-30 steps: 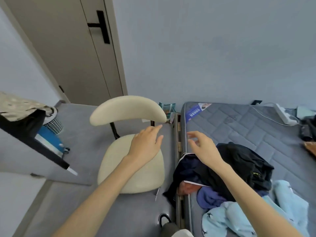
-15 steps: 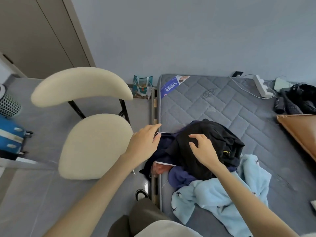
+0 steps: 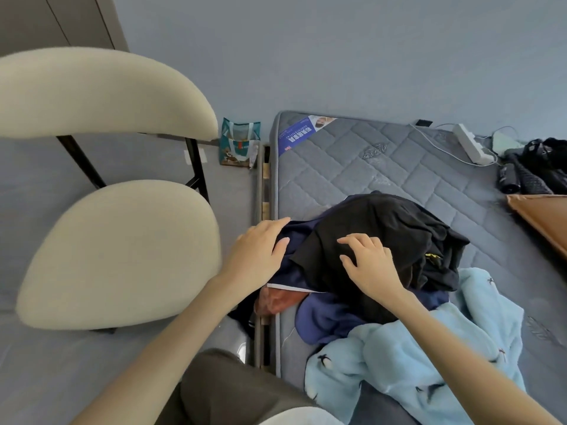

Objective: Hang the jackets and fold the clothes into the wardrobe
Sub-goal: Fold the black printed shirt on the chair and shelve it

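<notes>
left hand [image 3: 254,256] and right hand [image 3: 371,265] rest, loose-fingered, on clothes [image 3: 383,225] atop grey mattress [image 3: 368,161].

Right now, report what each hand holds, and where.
Nothing gripped. Left hand lies flat on the navy garment; right hand touches the black garment on top.

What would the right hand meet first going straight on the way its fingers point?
The black garment. The right hand points its spread fingers forward and down onto that fabric, with nothing between. Whether the tips already touch it is unclear from one view.
</notes>
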The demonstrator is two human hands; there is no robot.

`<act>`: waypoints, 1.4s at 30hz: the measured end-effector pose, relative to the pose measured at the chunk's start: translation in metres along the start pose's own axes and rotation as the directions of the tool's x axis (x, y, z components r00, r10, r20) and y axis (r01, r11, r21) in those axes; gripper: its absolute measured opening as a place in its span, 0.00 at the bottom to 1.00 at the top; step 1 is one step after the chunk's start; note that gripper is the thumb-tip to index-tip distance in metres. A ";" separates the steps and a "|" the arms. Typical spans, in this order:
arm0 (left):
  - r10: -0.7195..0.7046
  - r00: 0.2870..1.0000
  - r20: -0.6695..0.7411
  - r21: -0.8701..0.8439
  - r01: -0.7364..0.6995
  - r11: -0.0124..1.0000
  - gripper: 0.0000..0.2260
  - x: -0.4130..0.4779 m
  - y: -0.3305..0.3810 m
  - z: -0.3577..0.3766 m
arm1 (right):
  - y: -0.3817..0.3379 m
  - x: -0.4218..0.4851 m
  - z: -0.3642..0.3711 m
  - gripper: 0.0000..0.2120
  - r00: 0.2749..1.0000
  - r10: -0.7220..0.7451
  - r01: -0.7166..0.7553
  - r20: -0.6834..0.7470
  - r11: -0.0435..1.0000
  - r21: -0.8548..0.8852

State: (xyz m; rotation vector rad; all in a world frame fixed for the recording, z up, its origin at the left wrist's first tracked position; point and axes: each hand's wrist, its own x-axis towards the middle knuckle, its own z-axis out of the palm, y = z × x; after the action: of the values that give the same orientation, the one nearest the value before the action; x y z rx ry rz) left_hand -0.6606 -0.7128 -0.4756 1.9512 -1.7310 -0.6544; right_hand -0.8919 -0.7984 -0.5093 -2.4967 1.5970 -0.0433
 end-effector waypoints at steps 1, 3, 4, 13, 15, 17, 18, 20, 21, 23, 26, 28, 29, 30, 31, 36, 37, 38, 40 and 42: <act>0.012 1.000 -0.010 -0.002 -0.012 1.000 0.20 0.003 -0.005 0.010 | 0.005 0.000 0.008 0.17 1.000 -0.010 0.009 -0.030 0.999 -0.039; 0.036 0.999 -0.028 -0.021 -0.036 0.999 0.20 0.008 -0.010 0.030 | 0.018 -0.003 0.019 0.17 0.995 -0.025 0.016 -0.097 0.996 -0.093; 0.046 0.998 -0.036 -0.030 -0.047 0.998 0.20 0.011 -0.010 0.038 | 0.025 -0.006 0.022 0.17 0.990 -0.030 0.016 -0.136 0.995 -0.103; 0.157 0.978 -0.139 -0.008 -0.160 0.987 0.20 0.018 0.042 0.103 | 0.108 -0.038 0.028 0.32 0.904 0.166 -0.173 -0.395 0.985 0.017; 0.165 0.975 -0.152 0.010 -0.165 0.986 0.20 0.019 0.057 0.116 | 0.124 -0.042 0.030 0.35 0.904 0.263 -0.222 -0.337 0.963 0.156; 0.169 0.976 -0.140 0.010 -0.169 0.986 0.20 0.021 0.066 0.125 | 0.132 -0.038 0.033 0.35 0.913 0.328 -0.246 -0.243 0.917 0.315; 0.177 0.975 -0.132 0.020 -0.176 0.984 0.20 0.021 0.072 0.131 | 0.137 -0.037 0.034 0.33 0.919 0.323 -0.228 -0.225 0.903 0.363; 0.185 0.975 -0.126 0.030 -0.183 0.983 0.20 0.022 0.080 0.140 | 0.143 -0.033 0.032 0.26 0.930 0.280 -0.159 -0.239 0.892 0.424; 0.185 0.975 -0.127 0.029 -0.182 0.983 0.20 0.022 0.083 0.144 | 0.142 -0.030 0.030 0.21 0.932 0.265 -0.119 -0.248 0.868 0.482; 0.172 0.978 -0.120 0.016 -0.172 0.985 0.21 0.021 0.086 0.152 | 0.137 -0.027 0.022 0.13 0.939 0.228 -0.034 -0.257 0.806 0.591; 0.145 0.986 -0.080 -0.019 -0.147 0.989 0.30 0.020 0.086 0.163 | 0.121 -0.019 0.002 0.09 0.950 0.099 0.139 -0.295 0.714 0.687; 0.121 0.990 -0.072 -0.090 -0.128 0.988 0.42 0.019 0.089 0.164 | 0.108 -0.014 -0.017 0.07 0.948 0.005 0.260 -0.317 0.563 0.785; 0.119 0.988 -0.097 -0.135 -0.132 0.982 0.46 0.019 0.091 0.163 | 0.103 -0.012 -0.026 0.07 0.946 -0.042 0.302 -0.323 0.483 0.822; 0.115 0.984 -0.137 -0.181 -0.139 0.973 0.48 0.019 0.094 0.162 | 0.098 -0.010 -0.034 0.07 0.944 -0.095 0.327 -0.317 0.411 0.851; 0.100 0.977 -0.189 -0.236 -0.144 0.961 0.45 0.021 0.095 0.162 | 0.095 -0.009 -0.039 0.09 0.943 -0.154 0.332 -0.296 0.346 0.877; -0.132 0.938 -0.321 -0.403 -0.009 0.915 0.07 0.029 0.079 0.161 | 0.102 -0.004 -0.039 0.18 0.925 -0.349 0.300 -0.148 0.435 0.849; -0.165 0.921 -0.352 -0.406 0.009 0.914 0.07 0.031 0.073 0.158 | 0.108 -0.003 -0.035 0.20 0.931 -0.331 0.325 -0.156 0.551 0.768; -0.207 0.898 -0.388 -0.414 0.030 0.910 0.07 0.032 0.068 0.153 | 0.117 -0.003 -0.030 0.23 0.937 -0.303 0.340 -0.176 0.661 0.669; -0.294 0.851 -0.436 -0.455 0.073 0.887 0.10 0.036 0.061 0.138 | 0.133 -0.006 -0.016 0.31 0.954 -0.244 0.294 -0.173 0.870 0.397; -0.334 0.829 -0.448 -0.481 0.091 0.872 0.12 0.041 0.056 0.118 | 0.146 -0.013 0.001 0.38 0.983 -0.129 0.134 -0.128 0.990 0.032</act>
State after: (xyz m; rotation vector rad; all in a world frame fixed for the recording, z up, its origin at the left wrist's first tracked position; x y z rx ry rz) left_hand -0.7728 -0.7622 -0.5369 1.7873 -0.9352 -0.4754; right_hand -1.0280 -0.8462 -0.5330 -2.6114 1.4558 -0.2532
